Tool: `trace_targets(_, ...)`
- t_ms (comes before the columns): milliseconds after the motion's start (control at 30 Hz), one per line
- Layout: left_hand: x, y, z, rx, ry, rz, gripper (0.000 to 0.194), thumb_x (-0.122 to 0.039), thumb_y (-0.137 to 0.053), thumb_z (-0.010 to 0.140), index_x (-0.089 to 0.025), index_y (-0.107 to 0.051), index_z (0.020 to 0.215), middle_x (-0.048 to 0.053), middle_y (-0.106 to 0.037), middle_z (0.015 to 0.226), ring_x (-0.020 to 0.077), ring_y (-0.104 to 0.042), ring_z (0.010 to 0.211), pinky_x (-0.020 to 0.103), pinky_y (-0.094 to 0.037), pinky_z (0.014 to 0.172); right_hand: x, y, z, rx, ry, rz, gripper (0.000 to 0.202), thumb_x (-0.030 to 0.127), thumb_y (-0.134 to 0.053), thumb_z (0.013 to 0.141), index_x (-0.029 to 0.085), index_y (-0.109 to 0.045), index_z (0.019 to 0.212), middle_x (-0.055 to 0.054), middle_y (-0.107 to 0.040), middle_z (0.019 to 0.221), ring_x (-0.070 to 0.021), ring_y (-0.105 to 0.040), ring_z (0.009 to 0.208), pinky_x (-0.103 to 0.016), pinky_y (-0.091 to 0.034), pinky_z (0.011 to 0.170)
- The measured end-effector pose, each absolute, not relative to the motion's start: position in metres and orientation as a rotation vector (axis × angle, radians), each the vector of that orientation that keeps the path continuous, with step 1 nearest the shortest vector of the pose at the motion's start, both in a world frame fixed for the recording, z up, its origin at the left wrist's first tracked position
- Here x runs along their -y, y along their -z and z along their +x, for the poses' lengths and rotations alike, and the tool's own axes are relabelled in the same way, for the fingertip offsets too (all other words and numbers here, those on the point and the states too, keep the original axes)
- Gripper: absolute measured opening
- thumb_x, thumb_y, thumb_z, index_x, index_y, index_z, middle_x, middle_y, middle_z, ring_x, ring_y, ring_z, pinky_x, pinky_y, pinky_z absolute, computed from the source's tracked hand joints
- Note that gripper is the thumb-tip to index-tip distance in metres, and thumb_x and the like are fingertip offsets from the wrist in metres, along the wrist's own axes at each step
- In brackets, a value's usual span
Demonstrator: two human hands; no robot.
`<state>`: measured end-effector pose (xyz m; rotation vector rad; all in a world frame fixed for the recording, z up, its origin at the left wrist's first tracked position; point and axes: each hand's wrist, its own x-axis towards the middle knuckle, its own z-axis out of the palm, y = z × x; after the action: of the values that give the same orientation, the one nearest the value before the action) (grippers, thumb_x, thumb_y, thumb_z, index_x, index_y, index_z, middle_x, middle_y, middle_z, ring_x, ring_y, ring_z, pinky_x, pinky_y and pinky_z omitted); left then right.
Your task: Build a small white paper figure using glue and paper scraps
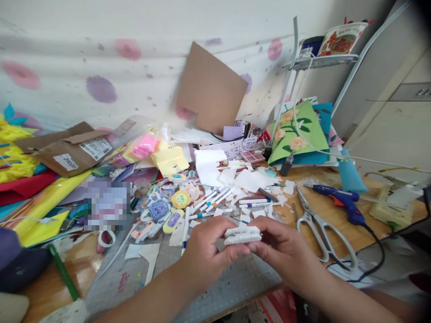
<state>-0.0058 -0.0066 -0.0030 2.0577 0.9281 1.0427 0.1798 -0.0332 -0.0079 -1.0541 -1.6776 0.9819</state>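
Between my two hands is a small white piece with two stacked, ridged edges [242, 236]; its exact kind I cannot make out. My left hand [210, 244] pinches its left end, thumb below and fingers behind. At the right end, the thumb and fingers of my right hand [281, 244] grip it too. Both hands are above the grey cutting mat [188, 287]. Just beyond them lie several white markers [218, 199] and scraps of white paper [252, 179]. Colourful paper cutouts with drawn patterns [160, 209] are heaped to the left.
Large scissors [319, 229] lie open at the right, beside a blue glue gun [350, 204] with a black cord. A cardboard box [67, 150] stands at the left. Brown cardboard [212, 85] leans on the curtain, near a white rack [323, 60]. A green pen [63, 273] lies front left.
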Motion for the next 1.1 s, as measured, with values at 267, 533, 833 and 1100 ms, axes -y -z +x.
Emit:
trace_targets(267,0.009,0.003,-0.005,-0.891,-1.030,2.255,0.003,-0.022,-0.063,0.079,-0.020,-0.065,0.081,0.005,-0.065,0.076,0.0178,-0.061,0.071,0.026,-0.042,0.064,0.035,0.000,0.183,1.904,-0.583,-0.890,0.013,0.027,-0.062,0.083,0.022,-0.063,0.096,-0.004,-0.064,0.087,-0.0188,-0.060,0.082,-0.027,-0.049,0.069)
trace_targets(533,0.008,0.004,0.001,-1.101,-0.971,2.198,0.021,-0.032,-0.062,0.079,-0.019,-0.054,0.064,-0.002,-0.050,0.061,0.0141,-0.047,0.059,0.024,-0.031,0.055,0.027,0.004,0.182,1.948,-0.381,-0.993,0.010,0.029,-0.060,0.085,0.021,-0.064,0.083,-0.003,-0.065,0.076,-0.0172,-0.061,0.072,-0.026,-0.047,0.064)
trace_targets(833,0.018,-0.023,-0.067,-1.474,-0.995,1.657,0.019,-0.035,-0.063,0.075,-0.017,-0.059,0.070,-0.004,-0.050,0.061,0.0130,-0.043,0.058,0.023,-0.031,0.054,0.015,0.012,0.185,2.101,-0.476,-1.243,0.011,0.023,-0.056,0.083,0.018,-0.066,0.085,0.003,-0.053,0.056,-0.0126,-0.051,0.050,-0.023,-0.043,0.049)
trace_targets(1100,0.081,-0.002,-0.101,-1.601,-1.203,1.244,0.029,-0.034,-0.067,0.070,-0.017,-0.057,0.092,-0.002,-0.060,0.069,0.0129,-0.051,0.058,0.022,-0.039,0.051,0.054,0.028,0.132,2.822,-0.438,-0.592,0.051,0.033,-0.056,0.086,0.020,-0.045,0.134,-0.009,-0.047,0.139,-0.0308,-0.036,0.130,-0.054,-0.031,0.104)
